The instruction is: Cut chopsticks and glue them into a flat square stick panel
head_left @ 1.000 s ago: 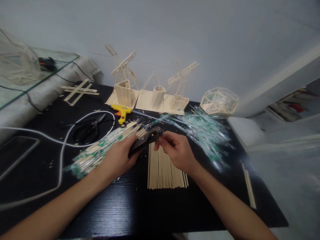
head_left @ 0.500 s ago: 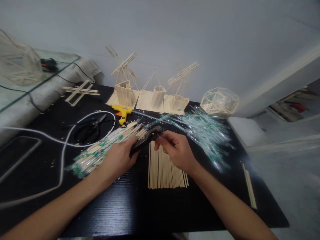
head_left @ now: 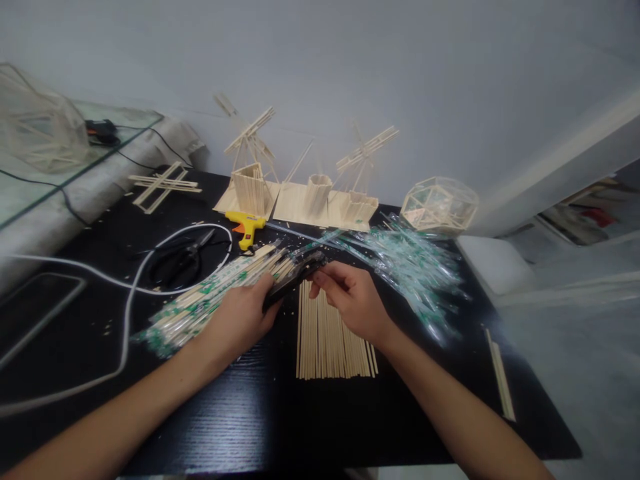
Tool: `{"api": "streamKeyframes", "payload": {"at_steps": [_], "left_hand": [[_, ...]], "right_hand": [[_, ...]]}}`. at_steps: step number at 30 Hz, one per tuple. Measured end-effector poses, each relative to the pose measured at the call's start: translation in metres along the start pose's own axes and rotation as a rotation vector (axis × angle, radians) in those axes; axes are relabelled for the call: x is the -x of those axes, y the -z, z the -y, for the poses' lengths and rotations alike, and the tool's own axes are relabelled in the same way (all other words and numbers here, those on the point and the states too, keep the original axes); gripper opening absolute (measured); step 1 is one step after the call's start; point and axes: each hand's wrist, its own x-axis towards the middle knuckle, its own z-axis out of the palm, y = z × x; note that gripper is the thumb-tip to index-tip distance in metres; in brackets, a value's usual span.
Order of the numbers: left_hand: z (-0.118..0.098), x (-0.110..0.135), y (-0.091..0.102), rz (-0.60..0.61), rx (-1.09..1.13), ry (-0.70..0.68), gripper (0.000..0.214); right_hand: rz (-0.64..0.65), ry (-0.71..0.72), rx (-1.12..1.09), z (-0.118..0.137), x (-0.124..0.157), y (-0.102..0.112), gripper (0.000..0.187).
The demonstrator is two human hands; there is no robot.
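Two bare hands meet at the centre of the frame. The left hand (head_left: 245, 303) is closed around one dark plier-like tool (head_left: 286, 285), which slants up toward the right. The right hand (head_left: 353, 297) has its thumb and fingers pressed together at the tool's far end; whether something thin sits between them cannot be told.

Below the right hand, at lower centre, lies one flat row of wooden sticks (head_left: 333, 347), side by side and too many to count. Left of centre is one bundle of wrapped sticks (head_left: 200, 310) in clear, green-printed plastic, and right of centre one heap of clear plastic wrappers (head_left: 415, 273); neither can be counted piece by piece.

Above the bundle rests one yellow glue gun (head_left: 246, 227). To its left, one pair of black scissors (head_left: 185, 259) lies within a loop of one white cable (head_left: 126, 333).

Along the upper centre stand three stick cups (head_left: 317, 193) on pale stick bases, with two windmill-like vane assemblies (head_left: 367, 148) rising behind. One crossed stick frame (head_left: 165, 188) lies at upper left. There are two polyhedral stick frames (head_left: 440, 203), one at upper right and one at the far upper left. A few loose sticks (head_left: 500, 373) lie at lower right on the black table (head_left: 410, 420).
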Motion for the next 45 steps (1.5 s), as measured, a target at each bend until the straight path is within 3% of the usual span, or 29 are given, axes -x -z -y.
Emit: {"api": "streamKeyframes", "payload": {"at_steps": [12, 26, 31, 36, 41, 45], "left_hand": [[-0.003, -0.001, 0.001, 0.007, -0.037, 0.04, 0.02], [0.0, -0.004, -0.001, -0.041, 0.175, 0.033, 0.033], [-0.001, -0.007, 0.005, 0.014, 0.038, 0.125, 0.03], [-0.006, -0.008, 0.009, 0.121, -0.247, 0.137, 0.028], [-0.011, -0.006, 0.014, 0.17, -0.378, 0.104, 0.022], [-0.012, -0.005, 0.015, 0.182, -0.385, 0.097, 0.023]], "right_hand": [[-0.003, -0.026, -0.009, -0.003, 0.0, 0.001, 0.028], [0.022, -0.07, -0.074, -0.004, -0.003, 0.002, 0.029], [0.007, -0.066, -0.082, -0.001, -0.002, 0.003, 0.031], [-0.207, 0.22, 0.271, 0.005, 0.002, 0.007, 0.015], [-0.115, 0.525, 0.838, -0.007, 0.003, 0.012, 0.025], [-0.071, 0.578, 0.996, -0.014, 0.003, 0.014, 0.029]]}}
